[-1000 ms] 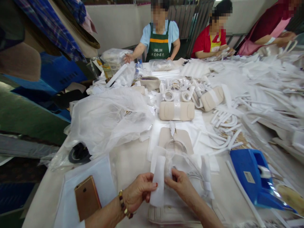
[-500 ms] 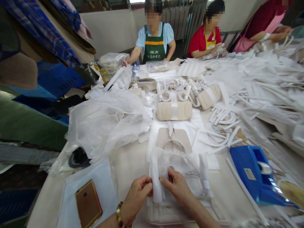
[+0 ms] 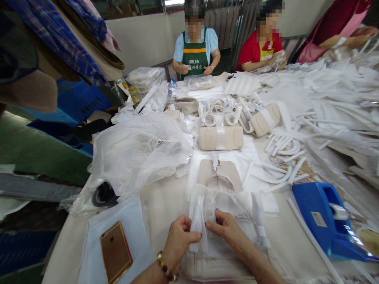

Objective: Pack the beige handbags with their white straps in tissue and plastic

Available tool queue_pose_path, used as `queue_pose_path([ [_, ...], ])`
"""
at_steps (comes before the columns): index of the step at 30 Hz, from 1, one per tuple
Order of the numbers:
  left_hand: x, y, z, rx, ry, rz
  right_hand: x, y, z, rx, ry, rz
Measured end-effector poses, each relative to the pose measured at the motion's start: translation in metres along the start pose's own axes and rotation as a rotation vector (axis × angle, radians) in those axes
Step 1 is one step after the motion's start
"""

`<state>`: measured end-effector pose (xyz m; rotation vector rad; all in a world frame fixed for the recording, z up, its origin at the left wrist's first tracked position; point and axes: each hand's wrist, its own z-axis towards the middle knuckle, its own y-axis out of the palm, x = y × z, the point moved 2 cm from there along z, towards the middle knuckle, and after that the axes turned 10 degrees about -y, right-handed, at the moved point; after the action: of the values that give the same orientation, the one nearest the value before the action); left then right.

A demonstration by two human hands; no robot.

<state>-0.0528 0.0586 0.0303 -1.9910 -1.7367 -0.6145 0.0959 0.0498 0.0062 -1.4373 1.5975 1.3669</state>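
My left hand (image 3: 180, 238) and my right hand (image 3: 226, 228) meet at the near edge of the table, both pinched on a narrow white foam strip (image 3: 197, 223) that is folded lengthwise around a bag handle. Below them lies a cream handbag (image 3: 207, 266) under thin clear plastic. A beaded bracelet circles my left wrist. A second wrapped handle (image 3: 259, 217) stands to the right of my right hand.
A gold phone (image 3: 115, 252) lies at the near left. A blue tape dispenser (image 3: 322, 219) sits at the right. Crumpled plastic bags (image 3: 139, 150), cream bags (image 3: 220, 137) and heaps of white strips cover the table. Three people work at the far side.
The white strip was flat and wide; now it is folded narrow around the handle. My hands have closed in on it and the view has shifted slightly.
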Motion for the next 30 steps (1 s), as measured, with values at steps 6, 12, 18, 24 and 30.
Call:
queue_pose_path([
  [6,-0.006,0.005,-0.004,-0.004,0.15,0.149,0.002,0.001,0.001,0.016,-0.049,-0.38],
  [12,-0.002,0.007,-0.007,-0.029,0.233,0.348,0.001,0.004,0.0,0.061,-0.05,-0.534],
  [18,-0.004,0.004,-0.003,-0.027,0.227,0.261,0.005,0.001,-0.001,-0.01,-0.024,-0.398],
  [24,-0.007,0.007,0.001,-0.019,0.158,0.104,0.004,0.003,0.0,-0.056,0.013,-0.29],
  [30,-0.004,0.011,0.003,0.084,0.263,0.312,0.003,0.003,0.001,-0.07,0.0,-0.32],
])
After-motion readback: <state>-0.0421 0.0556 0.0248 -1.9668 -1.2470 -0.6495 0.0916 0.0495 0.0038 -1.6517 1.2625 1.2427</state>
